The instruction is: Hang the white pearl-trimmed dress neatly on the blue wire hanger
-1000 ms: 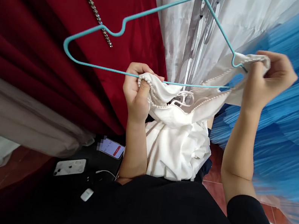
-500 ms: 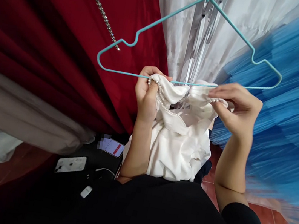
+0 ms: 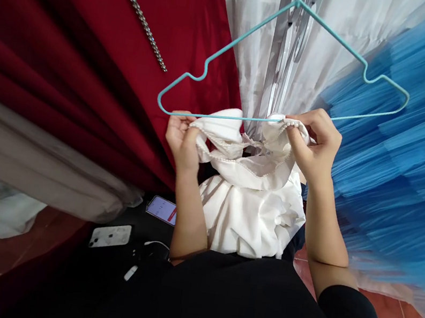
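Observation:
A white garment (image 3: 246, 216) with pearl beading along its edge lies bunched on my lap, its upper part raised between my hands. My left hand (image 3: 184, 143) pinches the beaded edge on the left, close to the lower bar of a light blue hanger (image 3: 219, 118). On the right, my right hand (image 3: 316, 144) is closed on the opposite beaded edge, beside the same bar. The bar passes in front of the white cloth at the left and middle and is partly hidden behind my right hand. Whether my fingers also grip the bar I cannot tell.
Red cloth (image 3: 127, 85) with a rhinestone strand (image 3: 139, 11) hangs at left. Blue tulle (image 3: 412, 160) fills the right, and white cloth (image 3: 341, 45) hangs behind a metal stand (image 3: 276, 83). Two phones (image 3: 110, 236) and a white cable (image 3: 157, 244) lie on a black surface at lower left.
My left hand has moved left and slightly down, spreading the neckline wider. My right hand has shifted left, and the hanger has tilted and moved a little right.

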Motion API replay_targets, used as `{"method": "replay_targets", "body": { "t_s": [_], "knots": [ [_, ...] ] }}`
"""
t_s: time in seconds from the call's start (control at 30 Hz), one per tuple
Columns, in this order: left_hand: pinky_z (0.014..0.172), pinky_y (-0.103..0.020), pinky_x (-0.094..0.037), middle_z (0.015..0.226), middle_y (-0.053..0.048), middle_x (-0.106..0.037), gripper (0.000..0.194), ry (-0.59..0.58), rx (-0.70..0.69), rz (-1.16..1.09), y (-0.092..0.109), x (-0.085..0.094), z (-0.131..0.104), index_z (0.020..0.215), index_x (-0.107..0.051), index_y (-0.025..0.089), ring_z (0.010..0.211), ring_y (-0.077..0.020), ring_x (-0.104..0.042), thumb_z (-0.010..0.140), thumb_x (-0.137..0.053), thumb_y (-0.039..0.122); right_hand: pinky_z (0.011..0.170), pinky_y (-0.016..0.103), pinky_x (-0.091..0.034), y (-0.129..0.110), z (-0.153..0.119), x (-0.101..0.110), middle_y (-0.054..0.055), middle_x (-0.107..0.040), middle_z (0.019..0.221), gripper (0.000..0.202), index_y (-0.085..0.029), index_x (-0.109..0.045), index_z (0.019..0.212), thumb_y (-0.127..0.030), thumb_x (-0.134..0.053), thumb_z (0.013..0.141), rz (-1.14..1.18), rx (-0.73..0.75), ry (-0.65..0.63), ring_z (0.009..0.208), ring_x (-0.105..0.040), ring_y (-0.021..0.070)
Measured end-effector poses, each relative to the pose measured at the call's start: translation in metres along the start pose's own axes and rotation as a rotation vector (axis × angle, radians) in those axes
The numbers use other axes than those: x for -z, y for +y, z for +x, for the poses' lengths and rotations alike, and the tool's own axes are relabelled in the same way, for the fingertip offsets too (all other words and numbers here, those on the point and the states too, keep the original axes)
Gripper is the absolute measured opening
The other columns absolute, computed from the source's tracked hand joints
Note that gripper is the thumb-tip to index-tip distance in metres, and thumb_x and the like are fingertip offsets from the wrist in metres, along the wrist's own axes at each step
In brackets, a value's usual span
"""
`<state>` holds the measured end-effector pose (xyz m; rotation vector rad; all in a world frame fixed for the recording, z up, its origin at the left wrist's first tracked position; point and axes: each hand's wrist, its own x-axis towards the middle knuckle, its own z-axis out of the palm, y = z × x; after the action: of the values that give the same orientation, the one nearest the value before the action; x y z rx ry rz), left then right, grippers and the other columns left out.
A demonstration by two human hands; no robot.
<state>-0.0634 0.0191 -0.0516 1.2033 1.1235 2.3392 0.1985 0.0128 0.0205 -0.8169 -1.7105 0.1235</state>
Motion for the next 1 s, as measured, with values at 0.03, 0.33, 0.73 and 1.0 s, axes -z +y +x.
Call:
{"method": "replay_targets", "body": {
  "t_s": [0.03,0.33,0.73,1.0],
  "knots": [
    [0.076,-0.036,-0.051,0.077,0.0,-0.057,0.026,0.025,0.028,0.049,-0.003,0.011,0.007,0.082,-0.058,0.02,0.075,-0.0152,-0.062,0.084,-0.077,0.037,0.072,0.033,-0.052,0.0,0.001,0.0,0.0,-0.069,0.087,0.01,-0.025,-0.075,0.094,-0.027,-0.065,0.095,-0.007,-0.012,-0.004,0.081,-0.064,0.014],
    [0.069,-0.031,-0.046,0.079,0.002,-0.056,0.025,0.095,-0.169,0.154,0.059,0.011,0.061,0.08,-0.058,0.019,0.073,-0.0114,-0.058,0.077,-0.062,-0.005,0.067,0.031,-0.048,0.003,-0.002,-0.002,0.0,-0.068,0.089,0.011,-0.024,-0.075,0.098,-0.022,-0.065,0.095,0.005,0.006,-0.007,0.079,-0.062,0.014],
    [0.078,-0.025,-0.049,0.096,0.001,-0.059,0.019,-0.234,-0.201,-0.011,0.115,-0.056,0.05,0.099,-0.065,0.016,0.085,-0.0079,-0.06,0.092,-0.071,-0.001,0.067,0.029,-0.047,0.004,-0.002,-0.004,-0.002,-0.068,0.087,0.009,-0.025,-0.075,0.095,-0.025,-0.066,0.096,0.022,0.045,0.028,0.079,-0.061,0.0122],
    [0.068,-0.029,-0.058,0.095,-0.011,-0.078,0.045,-0.749,0.653,-0.099,0.085,-0.042,-0.016,0.104,-0.072,0.015,0.078,-0.0193,-0.075,0.102,-0.056,0.057,0.07,0.03,-0.049,0.007,-0.005,-0.005,-0.002,-0.069,0.091,0.012,-0.026,-0.074,0.1,-0.023,-0.062,0.097,0.002,0.045,0.018,0.084,-0.064,0.0128]
  ]
}}
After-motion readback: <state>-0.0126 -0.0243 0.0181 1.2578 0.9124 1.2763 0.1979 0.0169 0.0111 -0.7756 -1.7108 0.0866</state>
